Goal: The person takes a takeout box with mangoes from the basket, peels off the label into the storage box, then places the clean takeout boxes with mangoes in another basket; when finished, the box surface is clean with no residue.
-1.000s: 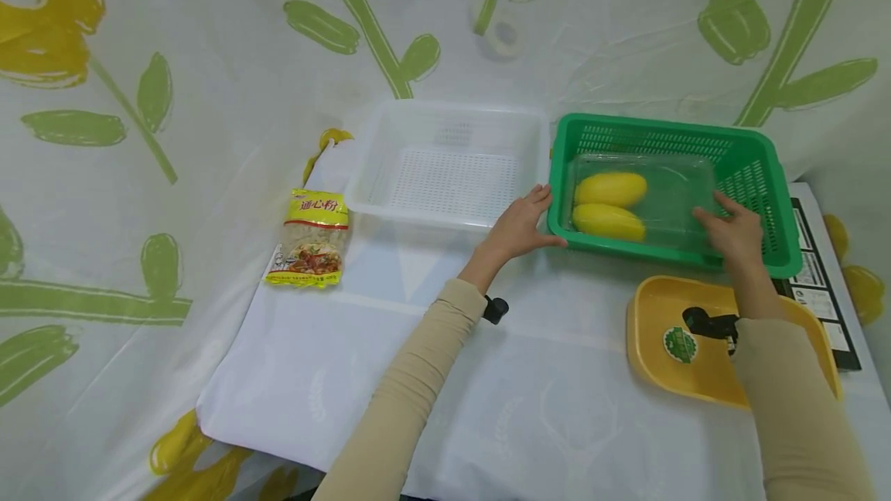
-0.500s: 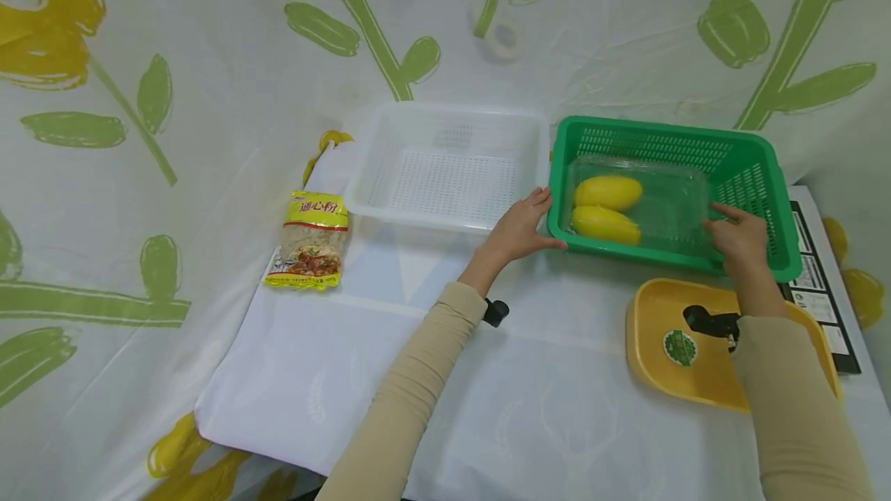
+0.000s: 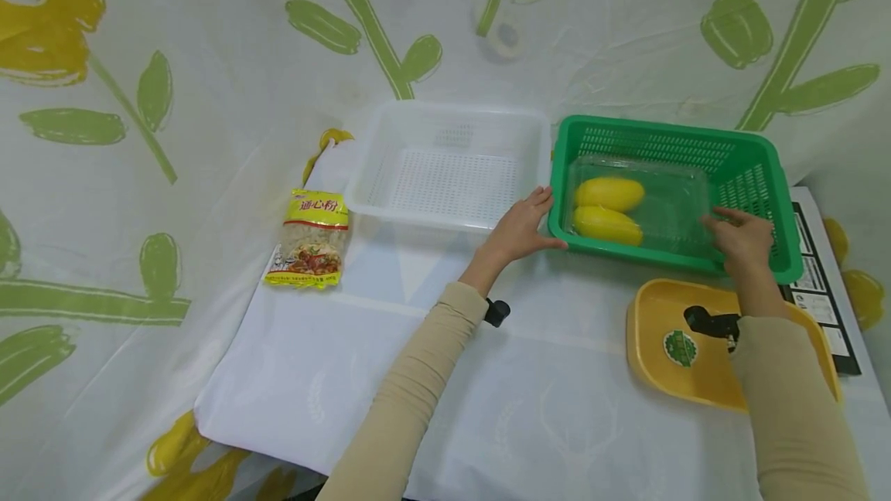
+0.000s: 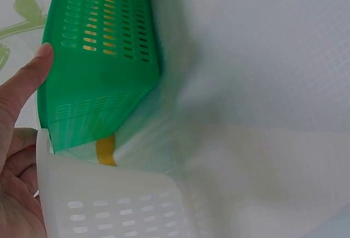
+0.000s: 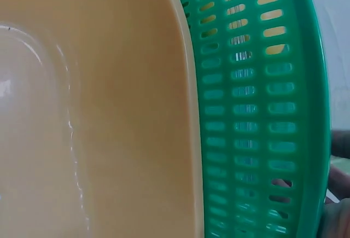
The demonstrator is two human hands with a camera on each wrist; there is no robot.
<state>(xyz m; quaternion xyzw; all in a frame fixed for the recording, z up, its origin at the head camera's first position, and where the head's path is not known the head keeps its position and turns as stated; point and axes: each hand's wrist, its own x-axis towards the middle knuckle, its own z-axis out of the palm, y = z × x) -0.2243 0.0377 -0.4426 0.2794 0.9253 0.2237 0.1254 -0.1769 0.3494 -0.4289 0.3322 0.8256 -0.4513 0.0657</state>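
A clear plastic box (image 3: 675,203) with two yellow mangoes (image 3: 609,193) at its left end lies inside the green basket (image 3: 668,256). At the right end of this box, my right hand (image 3: 745,240) reaches into the basket with fingertips at the box's edge; whether they touch it is hard to see. My left hand (image 3: 515,229) rests where the white basket (image 3: 431,219) meets the green one. In the left wrist view its thumb (image 4: 34,74) lies on the green rim, while the other fingers are partly hidden behind the white rim.
A yellow basin (image 3: 647,354) stands in front of the green basket, under my right forearm. A bag of macaroni (image 3: 309,238) lies left of the white basket. At the right edge, a flat black-and-white printed item (image 3: 821,292) lies partly beneath the basin.
The clear box and mangoes have shifted slightly left and lower in the green basket. My right hand has moved a little right, its thumb coming off the box's top. The left hand stays put.
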